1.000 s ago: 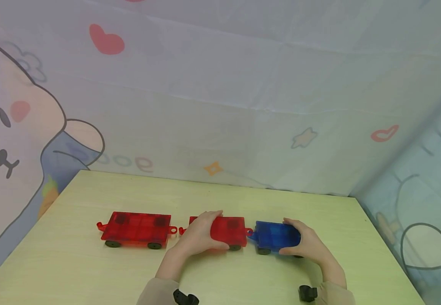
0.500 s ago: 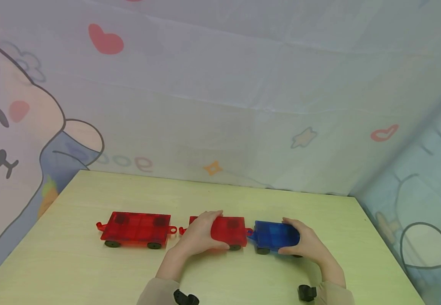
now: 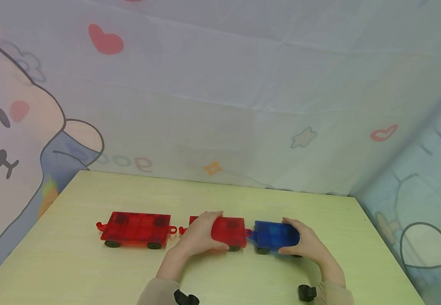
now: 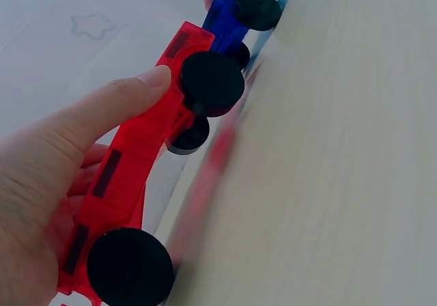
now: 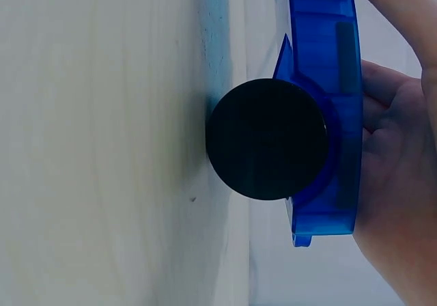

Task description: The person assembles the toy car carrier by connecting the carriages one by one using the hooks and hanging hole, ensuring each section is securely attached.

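Note:
Three toy train cars of see-through plastic with black wheels stand in a row on the table. My left hand (image 3: 202, 235) grips the middle red car (image 3: 232, 228) across its width, thumb on the near side; the left wrist view shows the thumb pressed on its red side (image 4: 140, 149). At the right, my right hand (image 3: 309, 240) holds the blue car (image 3: 271, 235) round its right end, fingers behind and thumb in front. The red car's right loop meets the blue car's coupling. Left of them stands another red car (image 3: 138, 226), its ring apart from the middle car's hook (image 3: 182, 231).
The pale wooden table (image 3: 90, 271) runs back to a printed cloth (image 3: 220, 84) with hearts and a cartoon animal. A side cloth (image 3: 426, 212) hangs along the right. Black wrist devices sit at both sleeves (image 3: 159, 292).
Between the first two frames the right hand and blue car shift very slightly left. The left hand and the red cars look unmoved.

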`<action>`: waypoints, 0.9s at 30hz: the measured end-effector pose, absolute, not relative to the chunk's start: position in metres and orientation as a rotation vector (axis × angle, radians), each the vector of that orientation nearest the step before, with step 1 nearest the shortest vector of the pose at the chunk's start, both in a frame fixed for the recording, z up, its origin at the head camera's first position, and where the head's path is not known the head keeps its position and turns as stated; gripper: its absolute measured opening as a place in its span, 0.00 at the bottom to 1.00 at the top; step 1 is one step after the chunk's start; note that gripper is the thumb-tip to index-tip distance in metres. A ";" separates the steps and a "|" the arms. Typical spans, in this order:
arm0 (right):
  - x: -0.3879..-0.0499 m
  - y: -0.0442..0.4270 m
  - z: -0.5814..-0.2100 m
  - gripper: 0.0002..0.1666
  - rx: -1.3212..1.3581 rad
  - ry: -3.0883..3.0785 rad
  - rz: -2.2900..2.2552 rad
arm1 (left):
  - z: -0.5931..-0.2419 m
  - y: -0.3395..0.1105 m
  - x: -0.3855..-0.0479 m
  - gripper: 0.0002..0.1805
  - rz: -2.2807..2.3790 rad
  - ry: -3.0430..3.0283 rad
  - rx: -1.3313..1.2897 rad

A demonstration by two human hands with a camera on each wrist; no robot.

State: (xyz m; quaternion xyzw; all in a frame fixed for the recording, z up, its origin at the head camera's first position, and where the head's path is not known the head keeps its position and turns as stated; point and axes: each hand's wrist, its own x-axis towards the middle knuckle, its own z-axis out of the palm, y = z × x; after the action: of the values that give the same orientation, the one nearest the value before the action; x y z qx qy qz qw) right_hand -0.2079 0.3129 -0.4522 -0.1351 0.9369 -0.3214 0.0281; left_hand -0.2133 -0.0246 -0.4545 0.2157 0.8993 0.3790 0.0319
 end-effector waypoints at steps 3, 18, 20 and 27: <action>-0.208 0.313 -0.452 0.57 -0.416 2.891 -0.993 | -0.455 -0.024 -0.214 0.49 1.159 2.774 0.668; -0.207 0.313 -0.452 0.58 -0.409 2.892 -0.987 | -0.457 -0.024 -0.216 0.49 1.111 2.799 0.687; -0.207 0.313 -0.452 0.58 -0.407 2.889 -0.988 | -0.457 -0.024 -0.216 0.48 1.105 2.800 0.695; -0.207 0.313 -0.450 0.58 -0.407 2.877 -0.994 | -0.456 -0.024 -0.216 0.48 1.090 2.802 0.693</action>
State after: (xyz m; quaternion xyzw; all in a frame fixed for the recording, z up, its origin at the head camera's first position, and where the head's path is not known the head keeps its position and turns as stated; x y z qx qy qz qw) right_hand -0.2066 0.3132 -0.4503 -0.1326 0.9363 -0.3233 0.0354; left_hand -0.2159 -0.0241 -0.4564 0.2245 0.9079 0.3530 0.0280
